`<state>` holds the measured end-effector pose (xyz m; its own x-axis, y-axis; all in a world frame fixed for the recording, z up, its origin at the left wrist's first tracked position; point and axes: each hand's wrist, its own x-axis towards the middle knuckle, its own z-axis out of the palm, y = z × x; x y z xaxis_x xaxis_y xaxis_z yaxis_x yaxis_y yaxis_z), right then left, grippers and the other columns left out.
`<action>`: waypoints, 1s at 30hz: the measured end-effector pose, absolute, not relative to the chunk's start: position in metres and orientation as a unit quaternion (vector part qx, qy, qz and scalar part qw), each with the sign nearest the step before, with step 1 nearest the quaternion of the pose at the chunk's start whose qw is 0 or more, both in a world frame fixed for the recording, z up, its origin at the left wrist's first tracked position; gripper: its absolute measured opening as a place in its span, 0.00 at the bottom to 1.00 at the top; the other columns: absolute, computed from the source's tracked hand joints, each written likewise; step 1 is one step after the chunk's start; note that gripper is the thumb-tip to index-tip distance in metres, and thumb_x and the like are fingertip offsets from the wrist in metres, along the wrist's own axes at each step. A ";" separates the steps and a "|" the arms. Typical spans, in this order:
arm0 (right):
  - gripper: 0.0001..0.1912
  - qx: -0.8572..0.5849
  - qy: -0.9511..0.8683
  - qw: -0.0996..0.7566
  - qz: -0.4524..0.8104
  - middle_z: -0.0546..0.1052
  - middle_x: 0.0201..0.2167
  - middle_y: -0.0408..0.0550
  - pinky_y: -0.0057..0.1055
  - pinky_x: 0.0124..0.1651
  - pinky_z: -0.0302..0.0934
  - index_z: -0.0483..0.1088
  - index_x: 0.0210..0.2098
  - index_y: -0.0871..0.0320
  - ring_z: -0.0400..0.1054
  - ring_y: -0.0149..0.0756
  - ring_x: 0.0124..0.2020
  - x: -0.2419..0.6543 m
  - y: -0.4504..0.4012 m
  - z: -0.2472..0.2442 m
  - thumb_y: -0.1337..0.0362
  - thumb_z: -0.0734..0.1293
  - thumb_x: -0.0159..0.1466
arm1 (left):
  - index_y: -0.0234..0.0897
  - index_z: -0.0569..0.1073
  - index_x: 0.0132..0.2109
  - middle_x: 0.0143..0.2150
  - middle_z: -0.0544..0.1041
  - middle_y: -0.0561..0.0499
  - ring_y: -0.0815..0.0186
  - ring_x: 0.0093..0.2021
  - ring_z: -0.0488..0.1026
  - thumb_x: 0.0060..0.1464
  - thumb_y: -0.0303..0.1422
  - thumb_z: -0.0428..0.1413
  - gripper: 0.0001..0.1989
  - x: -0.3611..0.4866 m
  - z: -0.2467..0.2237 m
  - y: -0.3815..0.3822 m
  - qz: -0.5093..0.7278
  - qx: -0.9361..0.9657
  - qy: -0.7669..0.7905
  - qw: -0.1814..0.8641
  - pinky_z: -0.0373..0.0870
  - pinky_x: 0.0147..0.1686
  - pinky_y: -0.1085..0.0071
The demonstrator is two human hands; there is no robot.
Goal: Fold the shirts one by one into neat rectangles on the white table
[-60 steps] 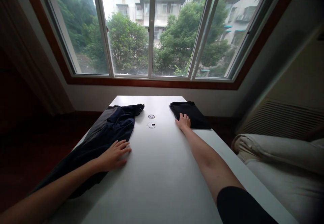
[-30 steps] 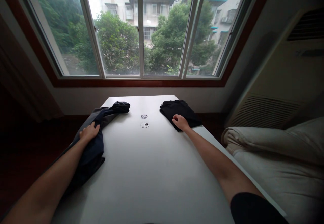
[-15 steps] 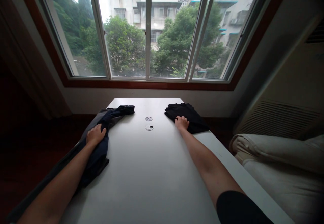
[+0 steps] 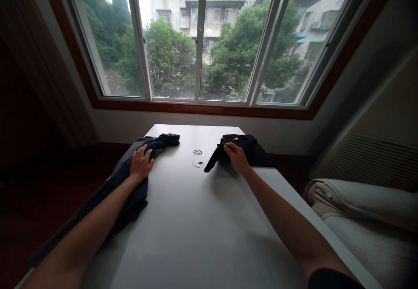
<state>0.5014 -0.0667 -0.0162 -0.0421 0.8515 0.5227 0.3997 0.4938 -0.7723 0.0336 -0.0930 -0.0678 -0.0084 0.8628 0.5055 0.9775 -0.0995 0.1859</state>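
Observation:
Dark blue and grey clothes (image 4: 130, 193) lie along the left edge of the white table (image 4: 183, 219), partly hanging over it. My left hand (image 4: 141, 162) rests on them with its fingers apart. At the table's far right corner lies a black garment (image 4: 261, 151). My right hand (image 4: 235, 156) pinches a part of this black cloth between thumb and fingers and holds it raised, with one narrow end drooping toward the middle of the table. Whether the left fingers grip any fabric is not visible; they look spread.
Two round fittings (image 4: 197, 163) are set in the table top between the garments. Beyond the table is a wall with a wide window (image 4: 197, 40). Pale rolled fabric (image 4: 365, 193) lies to the right of the table, and a curtain (image 4: 55, 71) hangs at the left.
My right hand has pulled up part of the black garment, and an end now reaches left. My left hand has moved up along the blue cloth. The view has shifted slightly.

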 end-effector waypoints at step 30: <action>0.22 -0.638 -0.762 0.050 0.104 0.78 0.53 0.65 0.53 0.57 0.65 0.78 0.50 0.55 0.70 0.63 0.58 0.411 -0.045 -0.081 0.54 0.75 0.58 | 0.56 0.61 0.73 0.58 0.79 0.44 0.48 0.51 0.80 0.50 0.45 0.66 0.45 0.189 -0.045 -0.365 -0.002 -0.832 -0.406 -0.379 0.77 0.49 0.58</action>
